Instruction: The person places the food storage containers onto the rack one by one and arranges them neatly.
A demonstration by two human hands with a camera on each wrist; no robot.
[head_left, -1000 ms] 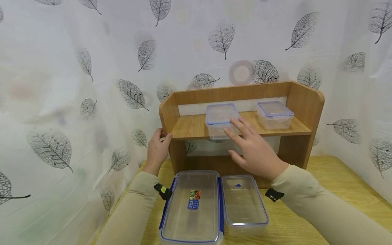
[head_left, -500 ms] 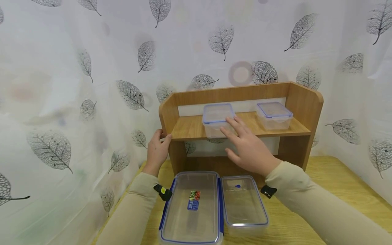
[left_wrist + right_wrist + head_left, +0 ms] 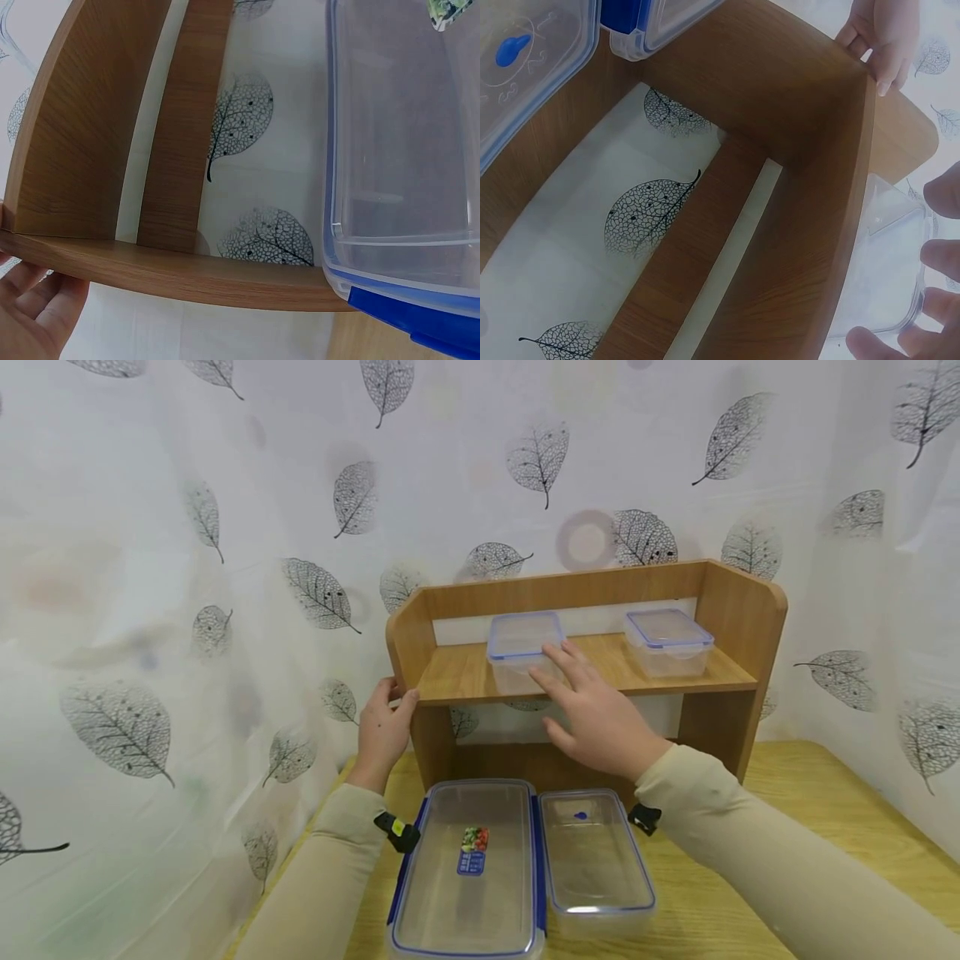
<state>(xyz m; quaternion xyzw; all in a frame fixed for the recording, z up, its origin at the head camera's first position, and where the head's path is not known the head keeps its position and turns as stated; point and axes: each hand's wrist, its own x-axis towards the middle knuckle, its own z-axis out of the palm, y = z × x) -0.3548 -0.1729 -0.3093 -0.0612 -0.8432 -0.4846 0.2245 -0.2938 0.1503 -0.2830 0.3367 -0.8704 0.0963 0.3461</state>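
The left box (image 3: 517, 652) lies just left of the nearer right hand (image 3: 600, 714), fingers spread; the left hand (image 3: 382, 727) grips the shelf (image 3: 459, 675).

1. A yellow table (image 3: 810, 789) is carrying a wooden shelf unit (image 3: 562, 591).
2. Before it, a large box (image 3: 467, 893) and a smaller box (image 3: 600, 860) are standing side by side.
3. The unit's upper board (image 3: 596, 653) is holding a left lidded container (image 3: 512, 673) and a right lidded container (image 3: 670, 647).

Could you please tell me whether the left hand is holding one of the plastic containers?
No, the head view shows the left hand gripping the wooden shelf at its left side.
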